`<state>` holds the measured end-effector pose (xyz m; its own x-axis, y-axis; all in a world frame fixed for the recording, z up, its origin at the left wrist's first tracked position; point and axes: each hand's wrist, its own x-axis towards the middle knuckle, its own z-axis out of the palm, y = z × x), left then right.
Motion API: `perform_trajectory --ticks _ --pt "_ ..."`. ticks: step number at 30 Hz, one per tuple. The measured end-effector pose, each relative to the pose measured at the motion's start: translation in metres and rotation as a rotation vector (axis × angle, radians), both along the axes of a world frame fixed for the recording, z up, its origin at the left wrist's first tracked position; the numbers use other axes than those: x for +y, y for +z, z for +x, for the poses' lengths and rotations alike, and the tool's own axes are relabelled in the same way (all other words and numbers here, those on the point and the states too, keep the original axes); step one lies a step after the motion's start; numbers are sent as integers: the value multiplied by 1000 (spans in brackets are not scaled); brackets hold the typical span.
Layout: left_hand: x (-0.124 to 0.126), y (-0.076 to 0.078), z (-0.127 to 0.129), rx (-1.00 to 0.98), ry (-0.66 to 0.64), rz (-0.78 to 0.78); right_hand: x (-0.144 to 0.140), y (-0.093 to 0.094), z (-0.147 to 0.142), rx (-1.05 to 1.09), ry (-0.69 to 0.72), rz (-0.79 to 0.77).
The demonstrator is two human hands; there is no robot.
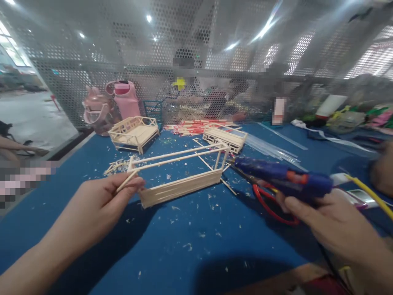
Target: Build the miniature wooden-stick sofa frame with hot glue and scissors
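Note:
My left hand (pixel 106 200) pinches one end of a small frame of thin wooden sticks (pixel 181 188), which has a flat panel along its lower side and two long rails above. In my right hand (pixel 331 221) is a blue hot glue gun (pixel 276 176), its nozzle pointing left at the frame's far right corner. Whether the nozzle touches the wood I cannot tell. Scissors with red handles (pixel 260 200) lie on the table beneath the glue gun, partly hidden by it and my fingers.
Two small stick-built pieces, a chair-like one (pixel 135 133) and a bench-like one (pixel 225 137), stand behind. Red-and-white sticks (pixel 196 127) are piled near the perforated screen (pixel 147 53). Clear glue sticks (pixel 270 147) lie right of them. A pink bottle (pixel 127 100) stands back left. Scraps litter the blue table (pixel 184 262).

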<state>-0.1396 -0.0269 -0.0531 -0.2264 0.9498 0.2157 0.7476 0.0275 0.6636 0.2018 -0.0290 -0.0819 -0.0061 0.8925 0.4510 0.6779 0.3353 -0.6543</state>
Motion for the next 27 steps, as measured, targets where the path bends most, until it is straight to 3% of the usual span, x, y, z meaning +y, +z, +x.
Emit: perform_trajectory --ticks 8,13,20,27 --pt "-1 -1 -3 207 66 20 -14 -18 2 -375 178 258" --pt "-3 -3 -5 251 26 107 -20 -27 8 -492 174 276" --pt "-4 -11 -14 231 -13 160 -17 -30 3 -483 124 291" --pt "-8 -5 -5 217 30 217 -16 -27 -2 -431 128 317"
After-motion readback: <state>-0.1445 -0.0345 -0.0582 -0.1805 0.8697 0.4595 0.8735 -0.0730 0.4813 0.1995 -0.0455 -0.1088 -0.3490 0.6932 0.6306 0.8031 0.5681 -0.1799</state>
